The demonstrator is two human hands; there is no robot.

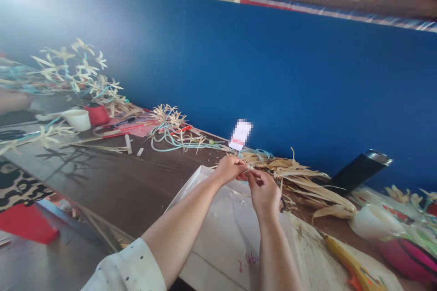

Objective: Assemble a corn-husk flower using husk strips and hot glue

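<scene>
nearest, a white sleeve with dark dots point(129, 261) covers part of the person's left arm. at the lower right a yellow gun-shaped tool with an orange trigger point(344, 254) lies on a pale, stained sheet point(312, 250), and a rounded magenta thing with a dark band point(403, 257) is near it. beneath the forearms is a white box-like piece with a raised edge point(221, 236), marked with pink handwritten figures.

over its far end, the left hand point(228, 169) and the right hand point(267, 193) meet. each grip is nearly closed, thumb against fingers, with a tiny pale piece point(249, 167) pinched between the two; it is too small to tell its exact shape.

just beyond the hands lies a heap of dry tan husk strips point(303, 175). to its right a black cylindrical flask with a silvery end point(355, 173) stands tilted, and a short white hollow cylinder point(373, 222) is nearer.

leftward on the dark brown table point(160, 163) are looped light-blue cords point(167, 144) beside a cluster of cream-coloured petals point(169, 116), then a white cup point(78, 119) in front of a small red container point(97, 113). farther left rise cream, narrow-petalled flowers point(83, 70).

behind runs a tall, smooth blue partition point(273, 63).
</scene>
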